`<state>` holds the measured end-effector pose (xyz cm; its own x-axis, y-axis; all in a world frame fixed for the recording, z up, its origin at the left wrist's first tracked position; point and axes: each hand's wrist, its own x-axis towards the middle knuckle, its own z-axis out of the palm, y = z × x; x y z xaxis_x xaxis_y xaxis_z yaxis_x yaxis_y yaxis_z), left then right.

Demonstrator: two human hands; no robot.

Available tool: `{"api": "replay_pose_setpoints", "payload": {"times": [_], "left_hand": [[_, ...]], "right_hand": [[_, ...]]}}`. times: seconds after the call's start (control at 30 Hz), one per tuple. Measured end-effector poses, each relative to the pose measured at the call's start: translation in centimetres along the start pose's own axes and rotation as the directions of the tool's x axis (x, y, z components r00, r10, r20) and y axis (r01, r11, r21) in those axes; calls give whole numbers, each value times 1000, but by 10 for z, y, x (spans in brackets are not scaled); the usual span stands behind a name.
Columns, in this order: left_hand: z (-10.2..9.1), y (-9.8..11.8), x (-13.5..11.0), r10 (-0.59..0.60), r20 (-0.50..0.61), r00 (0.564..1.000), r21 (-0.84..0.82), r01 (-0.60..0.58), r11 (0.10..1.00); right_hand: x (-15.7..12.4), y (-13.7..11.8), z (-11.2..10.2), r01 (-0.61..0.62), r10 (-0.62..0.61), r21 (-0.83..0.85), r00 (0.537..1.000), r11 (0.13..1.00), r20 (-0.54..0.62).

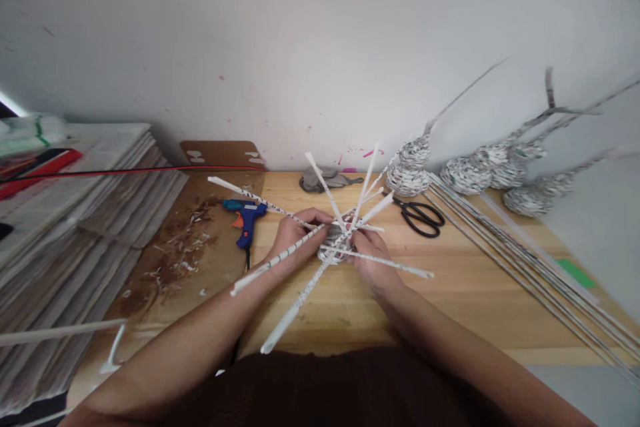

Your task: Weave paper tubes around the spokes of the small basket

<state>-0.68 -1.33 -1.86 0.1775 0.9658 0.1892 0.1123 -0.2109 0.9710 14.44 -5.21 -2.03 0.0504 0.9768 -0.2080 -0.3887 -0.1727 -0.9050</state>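
A small round piece woven from rolled newspaper tubes [334,255] sits on the wooden table, with several long paper tubes [295,307] sticking out around it like spokes. My left hand [300,237] grips its left side, fingers curled over the rim. On the right side, my right hand [371,257] holds the weave among the spokes, its fingertips partly hidden behind the tubes. Both hands are closed on the same piece. Black-handled scissors [421,219] lie just beyond my right hand, and a blue glue gun [247,223] rests to the left of my left hand.
Woven paper shapes with long stems [409,170] stand along the wall at the right. Long paper tubes [520,253] lie diagonally on the right. A grey cloth item [325,180] is at the back. Stacked newspapers [115,213] rise at the left, near brown scraps [173,247].
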Motion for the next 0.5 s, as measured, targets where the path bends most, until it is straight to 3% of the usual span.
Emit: {"api": "replay_pose_setpoints", "payload": {"times": [0.1,0.2,0.3,0.4,0.5], "left_hand": [[-2,3,0,-8,-30,1000,37,9,999],[-5,11,2,-27,-102,994,124,39,991],[-9,19,6,-37,-79,996,182,51,982],[-13,21,8,118,-22,993,253,-109,961],[-17,19,10,278,14,961,302,-269,915]], "right_hand": [[-3,1,2,-36,36,57,999,998,18],[-9,-4,4,-73,71,9,986,997,150],[-15,-11,9,-34,48,-60,971,998,236],[-17,-14,11,26,-7,-71,969,997,246],[-14,-12,8,3,6,-40,975,999,223]]}}
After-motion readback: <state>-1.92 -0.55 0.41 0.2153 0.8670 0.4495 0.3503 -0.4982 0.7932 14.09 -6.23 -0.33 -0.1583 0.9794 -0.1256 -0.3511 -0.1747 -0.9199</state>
